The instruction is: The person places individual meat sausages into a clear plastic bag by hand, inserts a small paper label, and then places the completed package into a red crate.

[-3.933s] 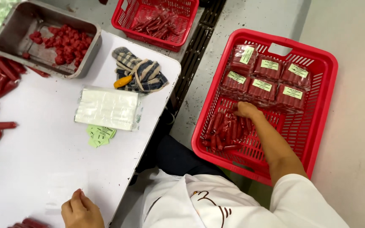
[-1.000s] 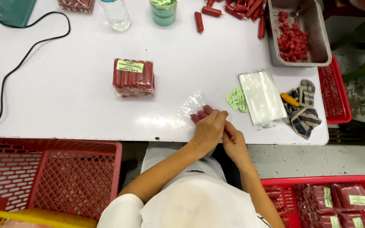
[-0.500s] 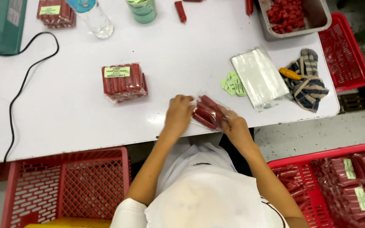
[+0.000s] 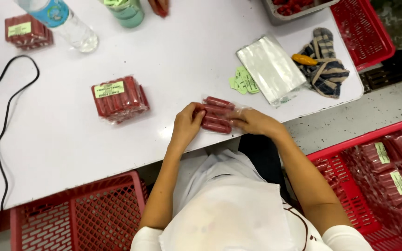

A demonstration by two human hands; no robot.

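Both hands hold a clear plastic bag of red sausages (image 4: 217,115) lying on the white table (image 4: 70,148) near its front edge. My left hand (image 4: 187,124) grips the bag's left end. My right hand (image 4: 254,122) holds its right, open end, where clear film shows. A sealed pack of red sausages with a green label (image 4: 118,98) lies to the left of my left hand.
A stack of clear bags (image 4: 271,69), green labels (image 4: 242,80) and a striped cloth (image 4: 325,65) lie at the right. A water bottle (image 4: 59,23), green cup (image 4: 126,10), another sealed pack (image 4: 25,30) and black cable (image 4: 5,121) sit farther left. Red baskets (image 4: 80,214) (image 4: 387,176) stand below; another person's hand (image 4: 159,6) shows at top.
The view has shifted. The bag of sausages has turned from slanted to lying level across the table, and my hands now hold it at either end.
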